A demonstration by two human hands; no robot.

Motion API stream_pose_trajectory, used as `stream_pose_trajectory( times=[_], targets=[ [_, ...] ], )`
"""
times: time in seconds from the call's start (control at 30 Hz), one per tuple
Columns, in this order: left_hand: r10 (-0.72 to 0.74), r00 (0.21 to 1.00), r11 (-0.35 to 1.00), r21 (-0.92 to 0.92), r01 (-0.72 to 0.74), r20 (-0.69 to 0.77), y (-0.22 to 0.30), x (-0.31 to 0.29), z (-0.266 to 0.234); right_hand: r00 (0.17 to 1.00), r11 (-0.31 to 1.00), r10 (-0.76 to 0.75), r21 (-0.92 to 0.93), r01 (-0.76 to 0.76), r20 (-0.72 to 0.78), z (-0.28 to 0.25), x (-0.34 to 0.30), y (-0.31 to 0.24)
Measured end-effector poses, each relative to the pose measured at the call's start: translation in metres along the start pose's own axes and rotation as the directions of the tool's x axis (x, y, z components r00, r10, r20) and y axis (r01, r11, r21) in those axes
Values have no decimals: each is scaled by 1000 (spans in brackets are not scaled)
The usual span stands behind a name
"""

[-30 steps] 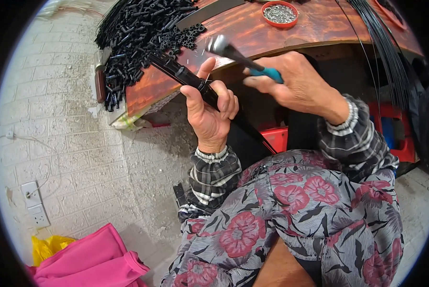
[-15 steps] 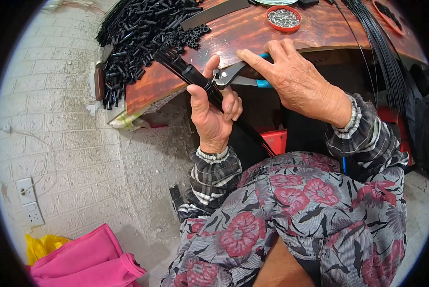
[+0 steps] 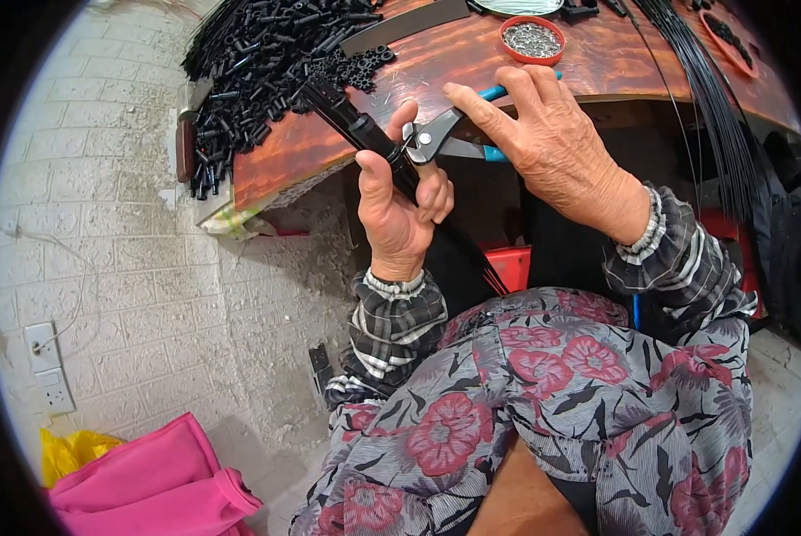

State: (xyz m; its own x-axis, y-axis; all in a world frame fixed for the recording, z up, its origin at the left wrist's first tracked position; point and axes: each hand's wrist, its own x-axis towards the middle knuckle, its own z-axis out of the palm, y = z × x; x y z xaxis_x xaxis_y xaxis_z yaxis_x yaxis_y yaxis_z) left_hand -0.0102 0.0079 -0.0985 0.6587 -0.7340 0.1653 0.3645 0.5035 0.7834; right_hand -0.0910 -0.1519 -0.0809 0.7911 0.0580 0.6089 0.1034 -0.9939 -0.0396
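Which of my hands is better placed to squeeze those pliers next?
Probably your right hand: it holds the blue-handled metal pliers, whose handles stand apart. Your left hand is occupied with the bundle of long, thin black strands beside the pliers' head.

White brick-patterned wall (image 3: 123,241), reddish wooden table (image 3: 615,62)

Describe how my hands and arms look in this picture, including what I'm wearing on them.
Your left hand and right hand are bare, without gloves. The matching plaid sleeves are black, grey and white, loose and wrinkled, ending in gathered, pale cuffs.
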Motion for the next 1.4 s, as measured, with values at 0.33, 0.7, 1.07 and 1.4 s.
stream_pose_trajectory(
  times=[0.33, 0.7, 1.07, 1.4],
  targets=[
    [-21, 998, 997, -78, 25, 58, 1, 2, -3, 997, 997, -68, 26, 69, -35, 0, 3, 9],
    [-25, 999, 996, -85, 28, 42, -1, 4, -5, 986, 982, -164, -104, 160, -30, -6, 10, 12],
    [-19, 1000, 998, -52, 19, 10, -3, 7, -3, 959, 980, -186, 112, 165, 215, -21, 14, 17],
    [-17, 1000, 998, -57, 18, 24, -4, 8, -4, 963, 977, -38, 213, -20, 265, -11, 4, 7]
  ],
)
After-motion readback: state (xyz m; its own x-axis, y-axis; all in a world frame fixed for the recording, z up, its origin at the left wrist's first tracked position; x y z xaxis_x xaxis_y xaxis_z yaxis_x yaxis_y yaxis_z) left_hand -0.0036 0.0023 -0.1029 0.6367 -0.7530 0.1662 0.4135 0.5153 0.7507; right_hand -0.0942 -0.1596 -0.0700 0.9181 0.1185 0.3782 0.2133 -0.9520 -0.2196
